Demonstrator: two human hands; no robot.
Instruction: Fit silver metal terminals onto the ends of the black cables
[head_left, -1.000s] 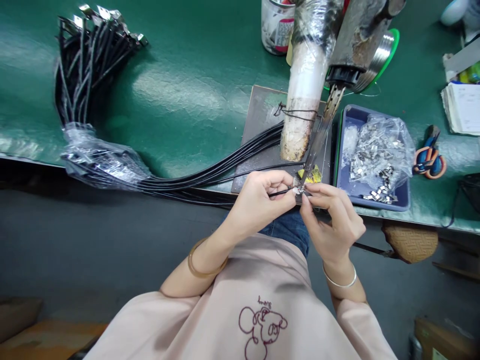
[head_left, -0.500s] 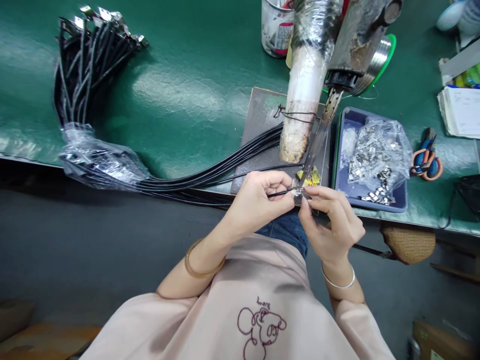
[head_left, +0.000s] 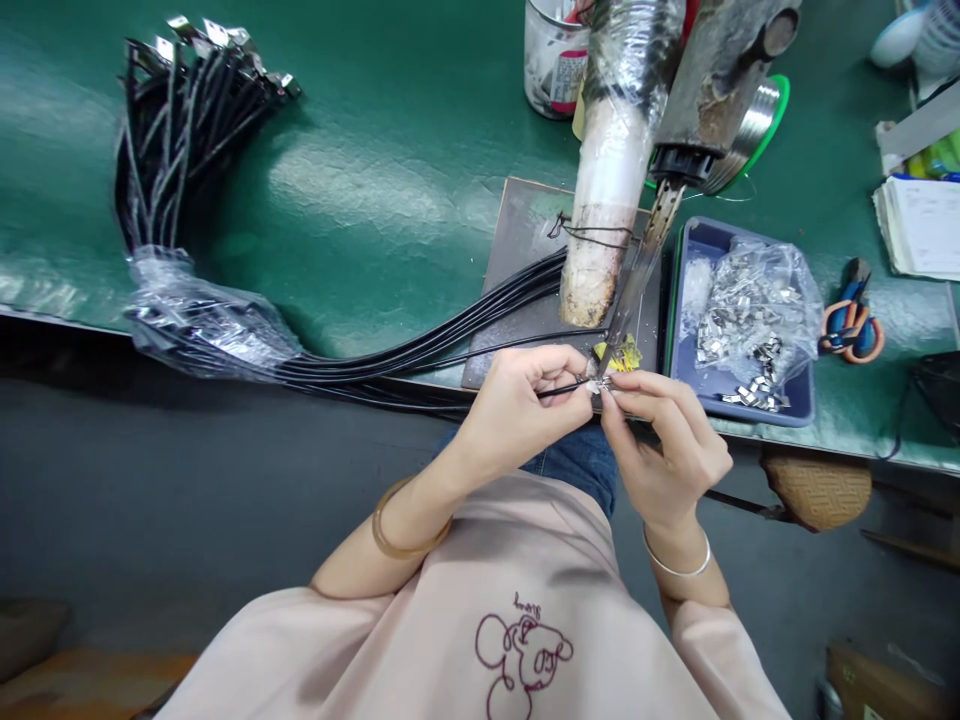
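Note:
My left hand pinches the end of a thin black wire at the table's front edge. My right hand pinches a small metal clip against that wire's tip. Both hands meet just below the tip of a soldering iron that slants down from a wrapped stand. A yellow scrap lies under the iron's tip. The wire runs left into a bundle of black cables on the dark work plate.
A blue tray right of the plate holds a plastic bag of metal clips. Scissors lie further right. A plastic-wrapped cable bundle with clipped ends lies at the left on the green mat. A jar stands behind.
The hands stay in the same pinch at the iron's tip; only the view has shifted slightly.

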